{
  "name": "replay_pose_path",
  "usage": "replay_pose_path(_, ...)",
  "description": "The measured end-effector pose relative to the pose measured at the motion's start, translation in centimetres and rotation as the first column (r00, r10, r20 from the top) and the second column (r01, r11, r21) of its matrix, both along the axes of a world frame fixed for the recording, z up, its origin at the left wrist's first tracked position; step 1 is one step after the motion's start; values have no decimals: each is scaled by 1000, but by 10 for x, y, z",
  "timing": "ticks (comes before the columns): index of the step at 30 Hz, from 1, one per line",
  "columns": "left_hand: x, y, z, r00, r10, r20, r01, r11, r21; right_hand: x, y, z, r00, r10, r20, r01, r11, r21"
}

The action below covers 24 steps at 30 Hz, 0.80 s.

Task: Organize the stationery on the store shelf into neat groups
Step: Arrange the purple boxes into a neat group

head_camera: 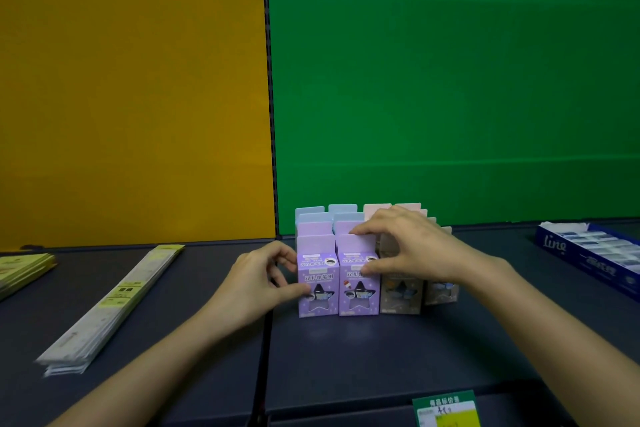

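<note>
Several small stationery boxes stand in rows on the dark shelf [346,350]: purple ones in front, blue ones [343,210] behind, beige ones [400,295] to the right. My left hand [256,282] pinches the left side of the front-left purple box [317,302], thumb on its face. My right hand [405,246] pinches the front-right purple box [356,298], thumb on its front and fingers over its top flap. The beige rows are partly hidden by that hand.
A long stack of white and yellow packets [114,298] lies diagonally at the left, with yellow-green packs [20,270] at the far left. A blue tray of erasers [595,253] sits at the right. A green price tag [446,409] hangs on the front edge.
</note>
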<state>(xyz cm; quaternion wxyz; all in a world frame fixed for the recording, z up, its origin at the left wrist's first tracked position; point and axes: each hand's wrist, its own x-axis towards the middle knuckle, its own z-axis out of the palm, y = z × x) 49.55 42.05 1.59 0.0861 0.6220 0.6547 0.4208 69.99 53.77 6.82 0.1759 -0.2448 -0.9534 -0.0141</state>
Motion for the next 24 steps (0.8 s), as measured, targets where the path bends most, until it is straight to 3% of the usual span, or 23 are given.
replay_pose_path(11,0,1,-1,1000,12,14,-12,1000,10,1,3,-10,998,15,-55,-19,997,-70)
replay_pose_path(15,-3,-3,-1,1000,23,5,-23,1000,14,11,0,-8,989,16,-148,-25,998,-64)
replay_pose_path(21,-15,-36,4,958,60,-280,-46,997,56,32,-17,-3,920,43,-390,-66,997,-45)
replay_pose_path(24,-14,-53,6,917,90,-389,-66,995,75,34,-31,-6,914,54,-403,-99,991,-90)
